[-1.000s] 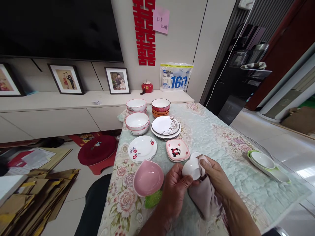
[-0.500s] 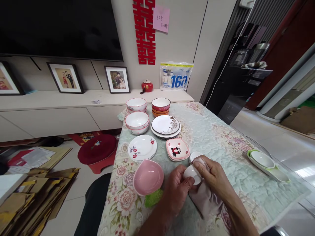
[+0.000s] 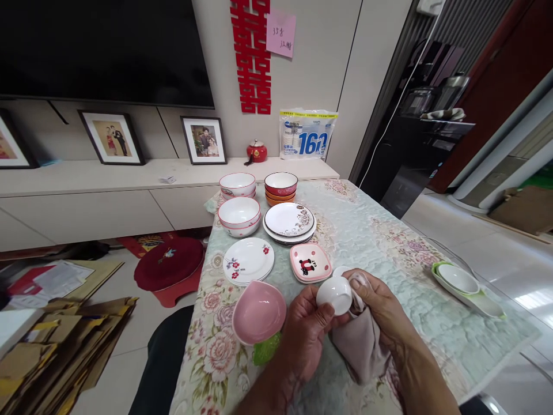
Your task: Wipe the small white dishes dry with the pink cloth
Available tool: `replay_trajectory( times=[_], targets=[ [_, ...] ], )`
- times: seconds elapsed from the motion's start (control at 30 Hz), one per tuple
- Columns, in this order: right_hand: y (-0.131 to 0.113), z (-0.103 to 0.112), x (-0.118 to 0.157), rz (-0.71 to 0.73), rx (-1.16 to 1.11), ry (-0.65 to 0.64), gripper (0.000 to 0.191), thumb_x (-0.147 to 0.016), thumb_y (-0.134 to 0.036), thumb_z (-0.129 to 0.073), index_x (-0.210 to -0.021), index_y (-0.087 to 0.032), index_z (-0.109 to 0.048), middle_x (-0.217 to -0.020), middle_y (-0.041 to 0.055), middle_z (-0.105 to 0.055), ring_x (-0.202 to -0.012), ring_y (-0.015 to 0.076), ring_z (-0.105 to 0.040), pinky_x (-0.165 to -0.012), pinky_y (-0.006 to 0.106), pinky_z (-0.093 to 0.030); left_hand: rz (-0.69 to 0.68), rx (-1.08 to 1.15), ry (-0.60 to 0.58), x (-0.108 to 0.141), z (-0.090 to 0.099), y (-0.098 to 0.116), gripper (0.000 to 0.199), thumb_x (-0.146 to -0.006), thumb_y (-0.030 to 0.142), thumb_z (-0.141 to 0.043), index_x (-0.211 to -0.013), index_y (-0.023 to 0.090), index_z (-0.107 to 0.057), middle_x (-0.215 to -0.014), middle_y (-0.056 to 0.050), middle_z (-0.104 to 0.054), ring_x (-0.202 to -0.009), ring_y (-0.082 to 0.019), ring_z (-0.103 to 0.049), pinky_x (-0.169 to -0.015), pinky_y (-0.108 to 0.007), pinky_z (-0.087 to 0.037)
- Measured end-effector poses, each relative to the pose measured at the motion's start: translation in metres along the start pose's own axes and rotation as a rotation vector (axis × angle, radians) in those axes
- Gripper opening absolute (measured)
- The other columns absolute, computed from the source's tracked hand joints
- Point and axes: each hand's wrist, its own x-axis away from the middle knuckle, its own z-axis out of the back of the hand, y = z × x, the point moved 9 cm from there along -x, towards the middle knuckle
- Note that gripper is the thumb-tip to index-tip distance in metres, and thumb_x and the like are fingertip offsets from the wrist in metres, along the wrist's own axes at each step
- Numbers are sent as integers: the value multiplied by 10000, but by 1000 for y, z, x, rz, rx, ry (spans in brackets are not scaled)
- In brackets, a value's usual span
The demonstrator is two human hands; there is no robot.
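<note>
My left hand (image 3: 307, 328) holds a small white bowl (image 3: 334, 295) by its left and lower edge, tilted with its rounded side showing. My right hand (image 3: 377, 302) grips a greyish-pink cloth (image 3: 363, 343) against the bowl's right side; the cloth hangs down below. Just behind my fingers, another small white dish (image 3: 339, 270) is partly hidden. To the left of my hands lie a pink drop-shaped bowl (image 3: 259, 312) and a green leaf-shaped piece (image 3: 266, 349), partly covered by my left forearm. A square pink dish stack (image 3: 311, 262) sits beyond my hands.
Flowered white plates (image 3: 248, 260), larger stacked plates (image 3: 289, 219), white bowls (image 3: 239, 212) and red-orange bowls (image 3: 280, 184) stand farther back on the tablecloth (image 3: 345, 230). A green-edged dish holding a bowl (image 3: 458, 278) lies at the right. A red stool (image 3: 169, 262) is left of the table.
The small white bowl has turned and risen slightly in my left hand, showing more of its rounded side. The cloth in my right hand has spread lower and shifted. The camera view has moved slightly.
</note>
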Motion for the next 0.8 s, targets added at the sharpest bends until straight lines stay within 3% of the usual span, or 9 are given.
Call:
replay_trajectory(
  times=[0.2, 0.4, 0.47, 0.63, 0.8],
  targets=[
    [-9, 6, 3, 48, 223, 19, 406, -796, -577, -750, -813, -186, -643, -627, -13, -574, -544, 128, -489, -490, 229, -397, 114, -138, -29, 4, 1, -7, 334, -648, 336, -895, -832, 128, -711, -867, -84, -728, -831, -213, -642, -771, -360, -556],
    [-25, -12, 6, 227, 589, 2, 367, -793, -539, -747, -898, -194, -683, -753, 13, -631, -684, 167, -536, -592, 252, -434, -12, -259, 68, 1, 7, 0, 209, -686, 273, -830, -749, 155, -669, -742, -10, -672, -721, -161, -597, -713, -307, -530],
    [-21, -13, 5, 200, 544, -18, 379, -799, -550, -741, -918, -195, -685, -758, 19, -641, -680, 169, -548, -590, 256, -449, -32, -254, 70, 1, 7, 1, 205, -697, 280, -821, -772, 155, -676, -759, -17, -687, -727, -167, -608, -697, -299, -521],
    [-3, -1, 1, 30, 192, -23, 427, -794, -583, -751, -895, -171, -704, -710, 20, -647, -584, 144, -553, -531, 247, -461, -3, -132, 36, 1, 4, -5, 283, -656, 310, -875, -783, 134, -693, -786, -45, -708, -763, -192, -631, -680, -313, -551],
    [-7, 0, 2, 36, 126, -5, 388, -794, -524, -778, -980, -186, -740, -791, 32, -697, -644, 152, -590, -576, 247, -485, 34, 31, 39, 0, 3, -4, 376, -606, 315, -932, -860, 118, -736, -866, -79, -739, -804, -210, -662, -700, -342, -587]
  ],
)
